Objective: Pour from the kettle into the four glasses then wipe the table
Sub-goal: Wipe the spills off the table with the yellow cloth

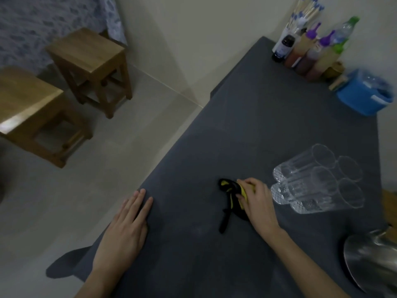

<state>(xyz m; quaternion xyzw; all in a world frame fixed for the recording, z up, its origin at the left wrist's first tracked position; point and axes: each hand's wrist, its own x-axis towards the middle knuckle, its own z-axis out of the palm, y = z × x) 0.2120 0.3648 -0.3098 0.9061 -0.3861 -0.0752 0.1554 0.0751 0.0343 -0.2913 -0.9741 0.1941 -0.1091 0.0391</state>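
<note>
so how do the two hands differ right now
The left hand lies flat and open on the table near its edge, fingers stretched and holding nothing. The right hand is curled over a yellow and black cloth, pressing it down, and sits close beside the four glasses, while the left is well away from them. Both are bare and rest on the dark tabletop.

Two wooden stools [90,61] [34,117] stand on the pale floor [120,168], well apart from the rest. In the far corner a cluster of sauce bottles [309,54] stands beside a holder of chopsticks [305,14], a clear water bottle [345,31] behind them. Just beside these sits a blue tub [363,95]. A patterned cloth [43,24] hangs top left.
</note>
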